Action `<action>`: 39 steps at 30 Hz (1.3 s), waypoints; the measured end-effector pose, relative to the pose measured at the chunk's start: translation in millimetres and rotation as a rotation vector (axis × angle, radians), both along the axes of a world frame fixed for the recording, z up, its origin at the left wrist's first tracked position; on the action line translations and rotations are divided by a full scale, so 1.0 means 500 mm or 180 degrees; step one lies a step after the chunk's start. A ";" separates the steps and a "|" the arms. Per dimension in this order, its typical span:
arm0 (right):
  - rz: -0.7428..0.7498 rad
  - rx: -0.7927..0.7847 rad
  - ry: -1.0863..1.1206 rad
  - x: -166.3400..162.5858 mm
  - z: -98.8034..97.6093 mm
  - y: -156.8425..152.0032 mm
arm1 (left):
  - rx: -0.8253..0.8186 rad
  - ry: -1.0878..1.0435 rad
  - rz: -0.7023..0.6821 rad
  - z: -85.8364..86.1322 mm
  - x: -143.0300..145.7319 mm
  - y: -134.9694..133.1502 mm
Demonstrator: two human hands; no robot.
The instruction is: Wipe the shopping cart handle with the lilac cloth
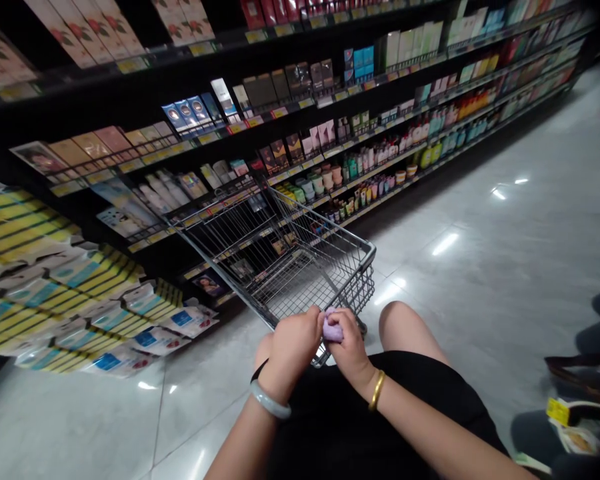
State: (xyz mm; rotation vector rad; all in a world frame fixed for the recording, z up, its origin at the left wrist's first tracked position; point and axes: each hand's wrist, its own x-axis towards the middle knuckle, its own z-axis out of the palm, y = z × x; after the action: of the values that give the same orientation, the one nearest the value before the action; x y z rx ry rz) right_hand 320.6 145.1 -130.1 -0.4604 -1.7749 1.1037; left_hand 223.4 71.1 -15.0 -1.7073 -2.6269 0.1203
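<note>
My right hand [349, 343], with a gold bangle at its wrist, is closed round a small soft-looking lilac lump [333, 329]; its exact kind is unclear. Beside it, my left hand [296, 339] is closed too, its fingertips meeting the lump's left edge. Its palm side is hidden. A pale bangle and a black band circle the left wrist. Both hands are held together above my lap, at the near end of a metal wire shopping cart [369, 248]. The cart basket stretches ahead and shows no goods inside.
Long store shelves [290, 107] run along the left and ahead, full of boxes, bottles and jars. Stacked yellow-and-white packs [55, 280] stand at the left. A grey shiny floor [480, 267] spreads to the right. Dark blurred items [575, 400] lie at the lower right.
</note>
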 end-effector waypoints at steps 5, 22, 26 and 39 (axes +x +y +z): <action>-0.0181 -0.0043 -0.0277 0.007 -0.021 0.014 | 0.0245 -0.0010 0.0030 0.000 -0.004 -0.018; 0.0179 0.1075 -0.0201 0.005 0.075 0.007 | 0.1197 0.0126 -0.0204 -0.040 -0.023 -0.076; 0.0415 0.1399 -0.0351 0.007 0.076 0.023 | 0.1255 0.0174 -0.0207 -0.042 -0.020 -0.076; 0.0397 0.1662 -0.0344 0.016 0.122 0.053 | 0.1222 -0.0040 -0.0173 -0.042 -0.005 -0.055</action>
State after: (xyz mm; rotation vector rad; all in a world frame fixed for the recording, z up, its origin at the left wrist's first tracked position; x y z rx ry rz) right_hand 328.7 171.7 -69.1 -0.0924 -2.1178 0.6629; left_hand 220.8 43.6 -35.9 -1.6427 -2.4047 -0.3709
